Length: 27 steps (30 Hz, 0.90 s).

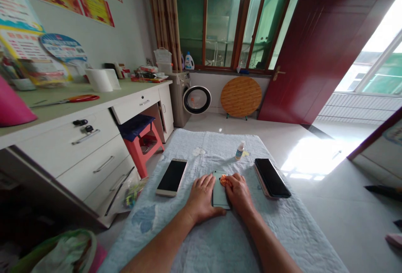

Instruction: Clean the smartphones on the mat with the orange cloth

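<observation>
Two bare forearms (157, 245) are stretched over a pale blue cloth (216, 245). On this cloth, between the hands, a grey-green phone (220, 199) is laid. Its left side and lower end are braced by the left hand (201, 197), which is spread wide, the thumb apart. By the right hand (240, 193), an orange wad (223, 179) is pinched upon the phone's upper part. A small bottle (239, 152) is seen beyond; a gold phone (172, 176) and a black phone (273, 178) are placed at left and right.

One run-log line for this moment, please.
left hand: at left edge of middle phone | right hand: holding orange wad on it | around: pale-edged phone left, small bottle beyond, dark phone right
</observation>
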Available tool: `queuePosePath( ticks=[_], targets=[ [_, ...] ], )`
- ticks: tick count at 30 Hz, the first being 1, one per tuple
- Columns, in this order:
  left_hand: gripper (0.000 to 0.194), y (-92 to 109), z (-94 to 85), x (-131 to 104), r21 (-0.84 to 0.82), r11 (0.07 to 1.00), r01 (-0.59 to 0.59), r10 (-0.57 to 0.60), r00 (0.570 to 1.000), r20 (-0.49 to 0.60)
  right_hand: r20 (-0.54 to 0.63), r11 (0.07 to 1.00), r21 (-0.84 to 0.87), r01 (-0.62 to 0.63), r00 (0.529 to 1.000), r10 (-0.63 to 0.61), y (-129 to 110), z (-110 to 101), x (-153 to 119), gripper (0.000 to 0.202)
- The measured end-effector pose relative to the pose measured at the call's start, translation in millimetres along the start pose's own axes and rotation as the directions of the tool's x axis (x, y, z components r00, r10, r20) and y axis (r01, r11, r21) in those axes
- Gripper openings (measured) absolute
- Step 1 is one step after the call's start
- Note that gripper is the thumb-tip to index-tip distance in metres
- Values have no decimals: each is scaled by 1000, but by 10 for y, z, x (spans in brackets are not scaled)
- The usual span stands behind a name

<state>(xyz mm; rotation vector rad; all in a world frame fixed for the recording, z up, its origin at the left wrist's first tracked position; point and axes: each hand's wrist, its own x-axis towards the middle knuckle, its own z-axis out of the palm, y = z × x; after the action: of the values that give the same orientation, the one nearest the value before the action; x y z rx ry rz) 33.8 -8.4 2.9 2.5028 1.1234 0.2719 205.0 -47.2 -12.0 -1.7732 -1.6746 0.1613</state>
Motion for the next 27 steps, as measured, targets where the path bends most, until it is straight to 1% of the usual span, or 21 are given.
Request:
queuePosePath(
  ticks=[4, 8, 12, 17, 21, 24, 27],
  targets=[
    [107, -36, 24, -7, -27, 999, -34, 32, 998, -48, -38, 998, -55, -39, 999, 37, 26, 18, 8, 19],
    [99, -35, 23, -13, -50, 996, -72, 66, 992, -104, -52, 995, -85, -51, 998, 46, 10, 36, 11, 18],
    [94, -25, 0, -23, -56, 993, -101, 93, 987, -134, -54, 993, -87, -78, 996, 73, -10, 32, 9, 19],
    [89, -2, -19, -41, -23, 994, -106, 102, 986, -131, -69, 996, -53, -67, 996, 64, -15, 22, 11, 21],
    [94, 26, -8, -41, -4, 997, -80, 79, 990, -115, -70, 995, -51, -86, 994, 83, -21, 34, 17, 19],
    [98, 60, 6, -42, 0, 998, -67, 66, 993, -97, -65, 995, -12, -98, 993, 97, -32, 43, 23, 18],
    [99, 109, 18, -53, 0, 999, -48, 48, 995, -88, -64, 990, 43, -137, 988, 140, -47, 38, 30, 17]
  ],
)
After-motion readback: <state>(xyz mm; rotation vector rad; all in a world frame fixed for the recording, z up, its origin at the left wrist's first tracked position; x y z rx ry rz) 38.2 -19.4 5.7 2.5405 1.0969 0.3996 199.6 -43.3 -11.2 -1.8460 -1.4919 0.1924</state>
